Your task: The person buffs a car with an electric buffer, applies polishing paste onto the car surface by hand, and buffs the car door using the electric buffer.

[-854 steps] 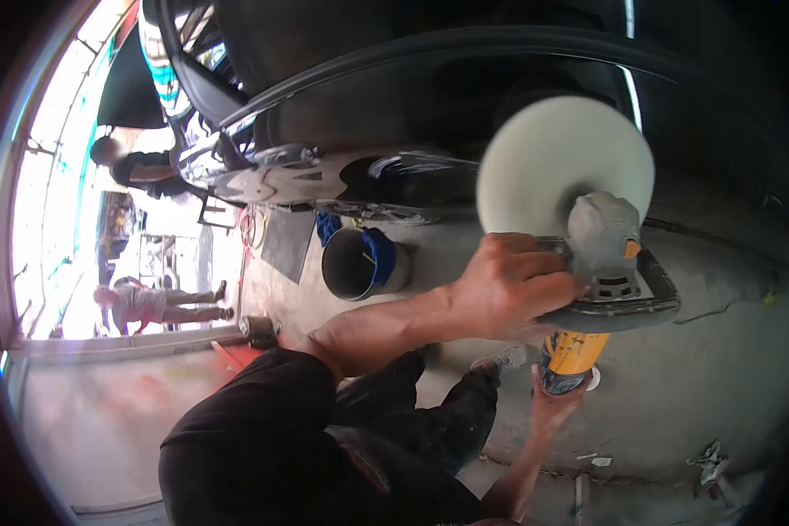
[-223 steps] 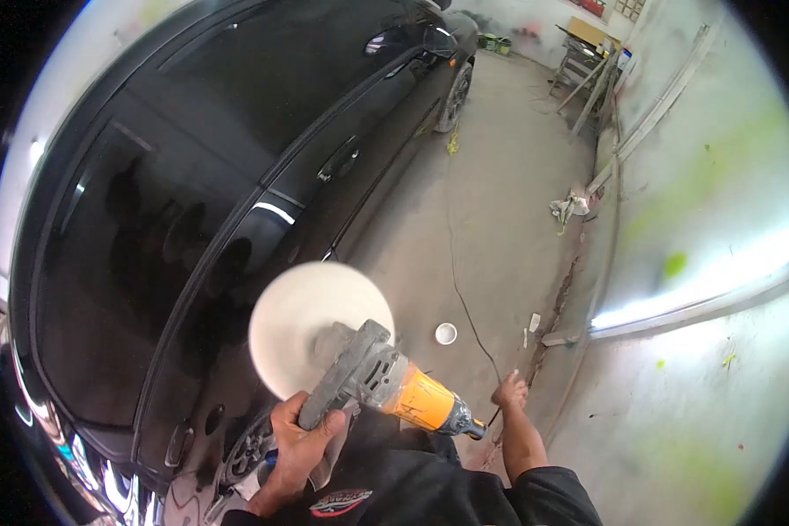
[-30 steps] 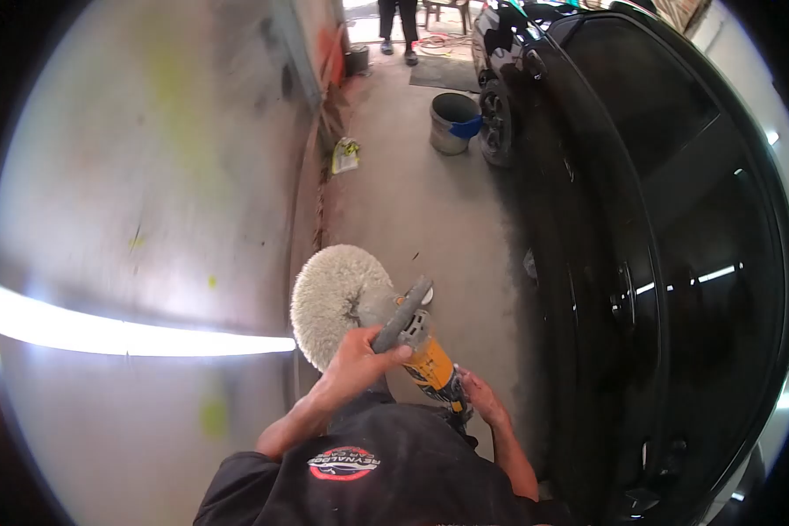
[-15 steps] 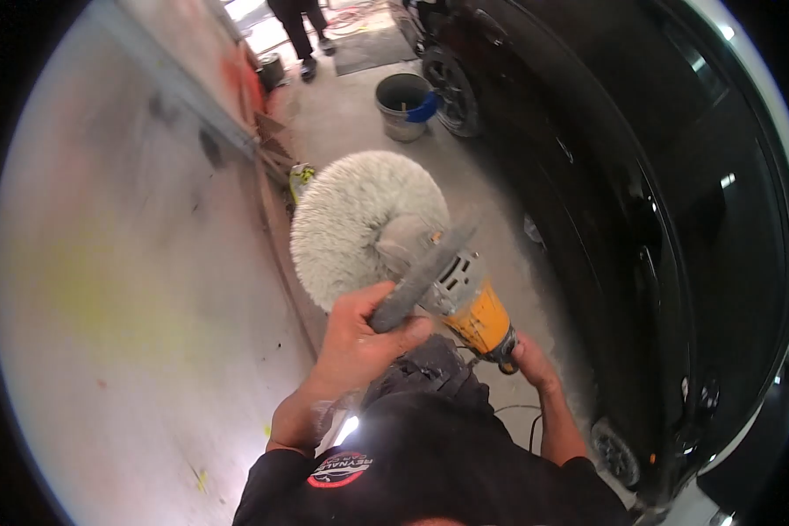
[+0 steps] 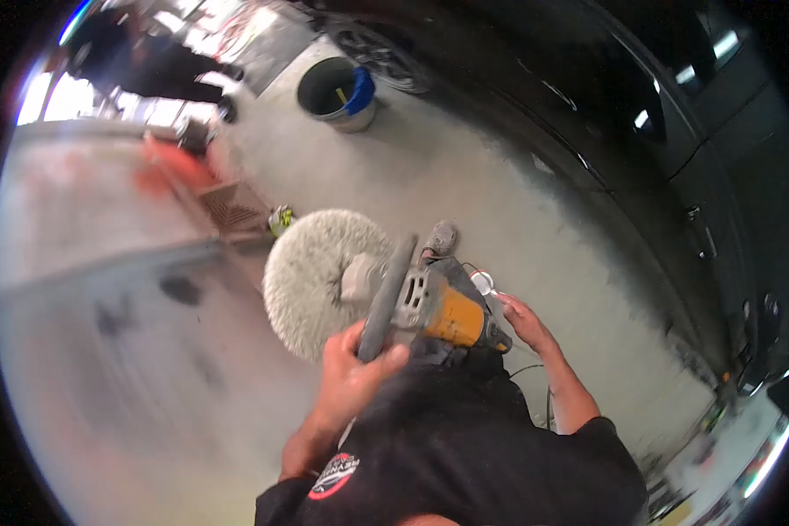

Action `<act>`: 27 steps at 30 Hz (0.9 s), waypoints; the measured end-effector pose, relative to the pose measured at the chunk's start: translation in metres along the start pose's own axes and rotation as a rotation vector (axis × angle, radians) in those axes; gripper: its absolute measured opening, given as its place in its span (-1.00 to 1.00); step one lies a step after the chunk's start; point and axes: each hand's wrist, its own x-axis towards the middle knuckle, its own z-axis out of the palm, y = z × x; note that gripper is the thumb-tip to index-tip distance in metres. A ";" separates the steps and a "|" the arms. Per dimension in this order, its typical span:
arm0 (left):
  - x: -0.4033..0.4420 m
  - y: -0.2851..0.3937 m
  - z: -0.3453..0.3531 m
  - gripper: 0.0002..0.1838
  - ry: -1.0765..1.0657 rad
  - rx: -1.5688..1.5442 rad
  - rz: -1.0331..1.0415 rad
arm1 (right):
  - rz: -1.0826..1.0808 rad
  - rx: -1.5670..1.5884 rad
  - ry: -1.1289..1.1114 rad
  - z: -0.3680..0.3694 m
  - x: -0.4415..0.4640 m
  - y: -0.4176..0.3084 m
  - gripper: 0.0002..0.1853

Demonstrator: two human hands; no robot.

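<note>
My left hand [image 5: 352,368] is closed round the grey front handle of a yellow and grey polisher [image 5: 454,317]. A round, fluffy off-white pad [image 5: 311,285] on its head faces up and left, its fibres distinct. My right hand [image 5: 522,323] is just right of the polisher's dark rear end, fingers stretched out and apart, not wrapped round it. A small white round lid or cup [image 5: 481,281] shows beside the fingertips; whether they touch it I cannot tell. The polisher lies across the front of my black shirt.
A black car [image 5: 605,140] runs along the right side. Near its wheel [image 5: 377,57] stands a grey bucket [image 5: 324,92] with a blue cloth [image 5: 360,90] over its rim. Another person [image 5: 149,66] stands at the upper left. A paint-marked panel [image 5: 114,307] fills the left; a cable trails behind the polisher.
The view has turned, so the bucket and car appear further left. My right hand has come off the polisher's rear end and opened. The left hand keeps its hold on the handle.
</note>
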 end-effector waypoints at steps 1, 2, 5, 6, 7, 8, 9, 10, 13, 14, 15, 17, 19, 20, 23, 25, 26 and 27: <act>0.027 0.025 -0.001 -0.67 0.008 0.039 0.015 | 0.090 0.091 -0.102 -0.005 0.028 0.006 -0.16; 0.041 0.043 -0.003 -0.67 0.004 0.064 0.015 | 0.196 0.185 -0.204 -0.009 0.042 0.018 -0.15; 0.047 0.093 0.001 -0.71 0.102 0.053 0.032 | 0.568 0.304 -0.271 -0.027 -0.008 0.004 -0.12; 0.058 0.104 -0.002 -0.72 0.120 0.040 0.057 | 0.641 0.460 -0.133 -0.032 -0.030 -0.005 -0.12; 0.075 0.121 -0.008 -0.76 0.076 -0.018 0.097 | 0.705 0.616 0.002 -0.035 -0.041 -0.022 -0.12; 0.088 0.140 -0.015 -0.77 0.030 -0.075 0.082 | 0.661 0.729 0.109 -0.042 -0.041 -0.044 -0.14; 0.107 0.154 -0.021 -0.78 -0.020 -0.128 0.066 | 0.640 0.761 0.137 -0.050 -0.030 -0.059 -0.15; 0.121 0.164 -0.019 -0.81 -0.046 -0.178 0.062 | 0.622 0.802 0.165 -0.060 -0.024 -0.069 -0.17; 0.152 0.172 -0.016 -0.87 -0.029 -0.079 0.008 | 0.683 0.778 0.360 -0.042 -0.021 -0.055 -0.32; 0.150 0.175 0.004 -0.88 0.049 -0.092 -0.040 | 0.726 0.675 0.431 -0.029 -0.034 -0.049 -0.33; 0.164 0.157 -0.017 -0.88 -0.110 0.017 -0.067 | 0.739 0.608 0.462 -0.001 -0.040 -0.045 -0.35; 0.246 0.159 -0.048 -0.87 -0.223 0.080 -0.279 | 0.816 0.478 0.509 0.073 0.000 -0.048 -0.36; 0.276 0.183 -0.017 -0.81 -0.341 0.219 -0.347 | 0.918 0.348 0.566 0.100 -0.019 -0.051 -0.35; 0.275 0.174 -0.013 -0.77 -0.434 0.214 -0.350 | 0.959 0.437 0.586 0.124 -0.024 -0.058 -0.35; 0.344 0.142 -0.010 -0.70 -0.685 0.373 -0.246 | 1.076 0.740 0.707 0.228 -0.009 -0.069 -0.38; 0.376 0.101 -0.014 -0.64 -0.797 0.452 -0.004 | 1.063 0.948 0.812 0.322 0.019 -0.066 -0.39; 0.385 0.105 -0.013 -0.63 -0.847 0.513 -0.005 | 0.967 0.965 0.856 0.351 0.036 -0.059 -0.43; 0.382 0.112 -0.008 -0.62 -0.897 0.576 0.007 | 0.856 0.979 0.905 0.406 0.048 -0.033 -0.46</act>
